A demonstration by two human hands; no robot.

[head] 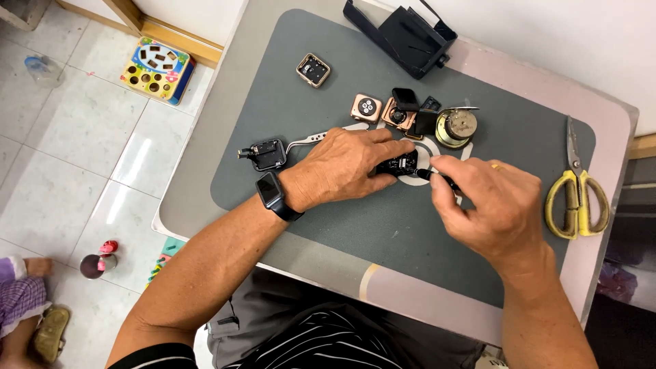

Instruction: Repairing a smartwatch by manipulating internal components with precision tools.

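Your left hand (345, 166) pins a small black watch body (398, 164) against the grey mat (383, 232) near the table's middle, fingers closed over its left end. Your right hand (492, 205) pinches a thin black tool (437, 178), its tip touching the watch body's right end. Going down in size: a dark open box (403, 34) sits at the far edge, yellow-handled scissors (576, 191) lie by the right edge, a round metal tin (456, 127) is just beyond your fingers, then rose-gold watch cases (367, 108) and tweezers (311, 140) beside your left hand.
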